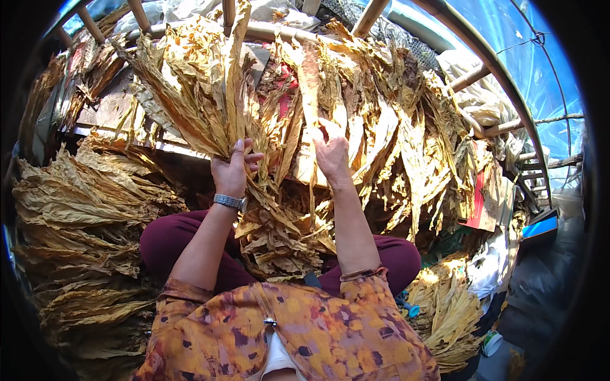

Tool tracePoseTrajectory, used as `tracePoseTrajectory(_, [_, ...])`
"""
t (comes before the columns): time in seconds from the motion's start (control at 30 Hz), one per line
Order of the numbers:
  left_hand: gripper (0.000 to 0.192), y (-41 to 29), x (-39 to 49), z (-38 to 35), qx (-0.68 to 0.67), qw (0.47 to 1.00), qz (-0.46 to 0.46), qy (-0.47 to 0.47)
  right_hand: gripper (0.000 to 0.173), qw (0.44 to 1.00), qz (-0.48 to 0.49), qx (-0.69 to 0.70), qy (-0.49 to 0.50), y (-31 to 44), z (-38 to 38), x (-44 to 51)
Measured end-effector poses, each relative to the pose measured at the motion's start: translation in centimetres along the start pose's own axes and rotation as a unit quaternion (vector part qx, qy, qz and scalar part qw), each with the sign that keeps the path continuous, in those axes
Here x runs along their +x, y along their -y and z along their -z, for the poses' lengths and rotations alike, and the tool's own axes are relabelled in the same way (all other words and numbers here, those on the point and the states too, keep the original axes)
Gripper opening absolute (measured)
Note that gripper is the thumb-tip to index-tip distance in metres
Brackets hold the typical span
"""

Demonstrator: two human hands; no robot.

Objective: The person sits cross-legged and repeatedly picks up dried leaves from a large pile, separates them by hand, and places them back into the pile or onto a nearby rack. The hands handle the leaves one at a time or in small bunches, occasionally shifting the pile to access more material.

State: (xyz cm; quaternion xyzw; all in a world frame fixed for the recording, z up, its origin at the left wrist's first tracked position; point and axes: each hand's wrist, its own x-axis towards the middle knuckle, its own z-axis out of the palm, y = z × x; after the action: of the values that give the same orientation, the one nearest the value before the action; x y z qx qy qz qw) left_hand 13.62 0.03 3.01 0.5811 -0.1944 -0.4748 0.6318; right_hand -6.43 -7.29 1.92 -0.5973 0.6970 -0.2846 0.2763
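My left hand (231,169), with a metal-banded wristwatch (229,202) at the wrist, grips a fanned bundle of dried tobacco leaves (190,114) by the stem ends. The leaf tips point up and away from me. To its right, my right hand (332,155) pinches the near end of a single long tobacco leaf (310,81), which looks slightly blurred. Beyond both hands, many loose dried leaves (405,119) lie spread over a cardboard-covered surface (105,112). More crumpled leaves (281,243) rest in front of my crossed legs.
A tall stack of dried leaves (86,228) rises at my left. Another leaf pile (443,309) sits at my right, near a white cloth or bag (488,266) and a small cup-like container (492,343). A curved bamboo frame (505,85) arches along the far side before blue sheeting (548,52).
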Motion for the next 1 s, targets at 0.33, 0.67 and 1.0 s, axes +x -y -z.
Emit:
tracePoseTrajectory(0.33, [0.027, 0.2, -1.0, -0.6, -0.055, 0.994, 0.024, 0.094, 0.04, 0.994, 0.08, 0.059, -0.042, -0.6, 0.2, 0.1])
tracePoseTrajectory(0.67, [0.031, 1.1, -1.5, 0.1, -0.049, 0.967, 0.192, 0.159, 0.037, 0.98, 0.122, 0.148, 0.043, 2.2, -5.4, 3.5])
tracePoseTrajectory(1.0, [0.039, -0.3, -1.6, -1.2, -0.07, 0.976, 0.164, 0.122, 0.046, 0.993, 0.0, 0.009, 0.114, -0.8, -1.3, 3.5])
